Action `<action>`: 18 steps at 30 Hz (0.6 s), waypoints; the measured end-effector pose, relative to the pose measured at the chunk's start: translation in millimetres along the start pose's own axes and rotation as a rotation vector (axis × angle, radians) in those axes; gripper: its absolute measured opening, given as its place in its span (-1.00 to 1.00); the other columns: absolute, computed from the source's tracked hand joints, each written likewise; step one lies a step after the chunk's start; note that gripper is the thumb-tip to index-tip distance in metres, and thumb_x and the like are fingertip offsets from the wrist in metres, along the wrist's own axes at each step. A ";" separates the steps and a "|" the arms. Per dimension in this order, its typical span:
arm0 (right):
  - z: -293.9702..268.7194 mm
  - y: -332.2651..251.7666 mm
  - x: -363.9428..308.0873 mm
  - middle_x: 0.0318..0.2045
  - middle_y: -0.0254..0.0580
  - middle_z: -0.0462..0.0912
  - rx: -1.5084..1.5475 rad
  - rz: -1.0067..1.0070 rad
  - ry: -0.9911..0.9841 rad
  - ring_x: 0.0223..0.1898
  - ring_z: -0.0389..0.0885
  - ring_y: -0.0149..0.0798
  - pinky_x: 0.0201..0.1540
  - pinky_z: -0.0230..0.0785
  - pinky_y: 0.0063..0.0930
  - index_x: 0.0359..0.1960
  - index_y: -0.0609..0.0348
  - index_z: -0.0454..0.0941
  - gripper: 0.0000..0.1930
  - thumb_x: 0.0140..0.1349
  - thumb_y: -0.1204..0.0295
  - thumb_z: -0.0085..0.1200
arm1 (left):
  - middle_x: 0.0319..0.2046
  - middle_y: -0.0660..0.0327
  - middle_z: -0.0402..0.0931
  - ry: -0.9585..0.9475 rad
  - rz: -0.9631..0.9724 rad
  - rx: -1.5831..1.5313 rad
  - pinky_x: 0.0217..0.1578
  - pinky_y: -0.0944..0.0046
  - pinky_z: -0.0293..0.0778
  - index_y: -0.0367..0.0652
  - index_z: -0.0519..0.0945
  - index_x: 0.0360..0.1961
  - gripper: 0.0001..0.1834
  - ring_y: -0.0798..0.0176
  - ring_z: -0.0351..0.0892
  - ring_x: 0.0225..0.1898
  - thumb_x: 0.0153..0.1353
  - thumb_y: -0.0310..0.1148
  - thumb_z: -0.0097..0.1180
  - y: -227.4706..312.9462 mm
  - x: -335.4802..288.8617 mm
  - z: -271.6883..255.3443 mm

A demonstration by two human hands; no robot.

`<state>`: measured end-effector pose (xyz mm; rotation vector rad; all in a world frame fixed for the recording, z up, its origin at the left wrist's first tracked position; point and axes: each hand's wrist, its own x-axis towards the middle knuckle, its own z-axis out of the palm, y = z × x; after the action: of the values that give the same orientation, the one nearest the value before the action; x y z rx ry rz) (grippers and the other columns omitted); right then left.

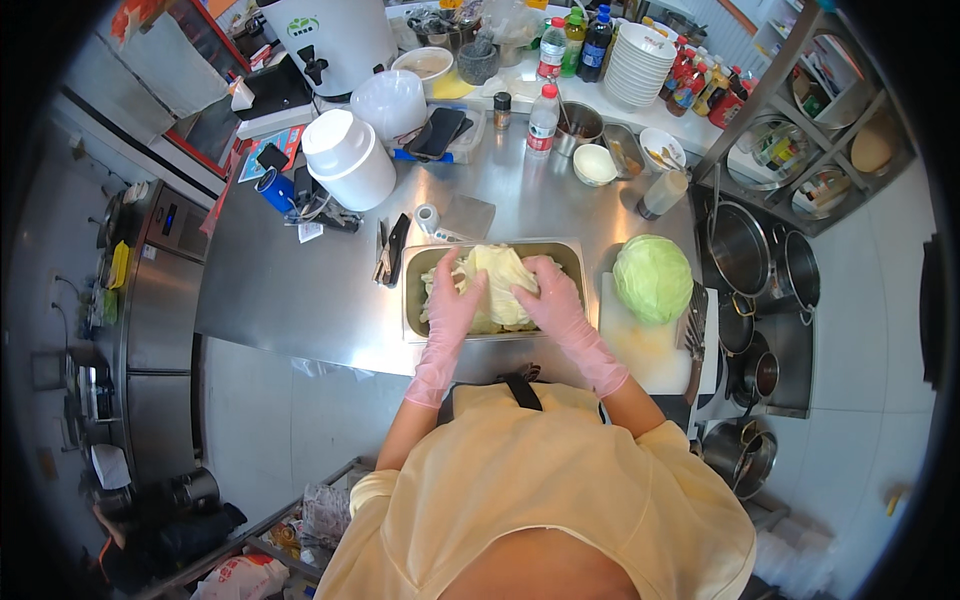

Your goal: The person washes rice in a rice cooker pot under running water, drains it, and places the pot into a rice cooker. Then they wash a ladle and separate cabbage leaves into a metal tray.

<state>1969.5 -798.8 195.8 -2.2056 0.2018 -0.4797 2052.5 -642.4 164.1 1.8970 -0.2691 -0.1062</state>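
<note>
Both my hands wear thin pink gloves and work over a rectangular steel pan point(412, 320). Between them is a pale yellow-green chunk of cabbage leaves point(503, 272). My left hand point(455, 298) grips its left side with bent fingers, and my right hand point(553, 299) grips its right side. Torn cabbage pieces point(490, 322) lie in the pan beneath. Just right of the pan, a whole green cabbage point(652, 279) rests on a white cutting board point(645, 355). A knife point(695, 345) lies along the board's right side.
Left of the pan lie scissors point(382, 255) and a black-handled tool point(399, 240). Behind stand a white lidded container point(347, 160), a red-capped bottle point(543, 122), a squeeze bottle point(662, 195) and a cream bowl point(594, 166). Several pots point(740, 250) sit beyond the table's right edge.
</note>
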 end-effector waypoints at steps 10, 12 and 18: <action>-14.8 13.5 -4.2 -0.23 0.00 0.58 0.126 -0.070 -0.043 -0.27 0.57 0.03 -0.15 0.42 -0.25 -0.08 0.19 0.39 -0.63 0.11 0.36 0.20 | -0.33 0.01 0.60 -0.112 -0.090 -0.151 -0.15 0.27 0.44 -0.16 0.51 0.01 -0.68 0.16 0.59 -0.27 0.22 -0.42 0.00 -25.0 11.4 -4.9; -15.1 18.5 -1.9 -0.23 -0.04 0.58 0.259 0.082 -0.034 -0.29 0.56 -0.08 -0.16 0.42 -0.31 -0.09 0.20 0.41 -0.64 0.12 0.36 0.20 | -0.26 0.00 0.60 -0.148 -0.099 -0.084 -0.11 0.24 0.43 -0.17 0.52 0.02 -0.67 0.16 0.58 -0.21 0.20 -0.44 0.02 -34.3 11.9 -6.7; -22.1 25.0 4.2 -0.22 -0.16 0.56 0.361 0.172 0.032 -0.24 0.51 -0.33 -0.13 0.40 -0.46 -0.10 0.26 0.41 -0.64 0.15 0.36 0.22 | 0.17 0.04 0.37 -0.143 -0.025 0.067 0.03 0.16 0.39 -0.11 0.40 0.20 -0.45 0.15 0.47 0.05 0.14 -0.37 0.14 -26.0 10.1 -14.7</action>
<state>1964.8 -831.7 189.9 -1.8122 0.2953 -0.4191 2068.8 -623.1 145.2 1.9627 -0.3499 -0.2532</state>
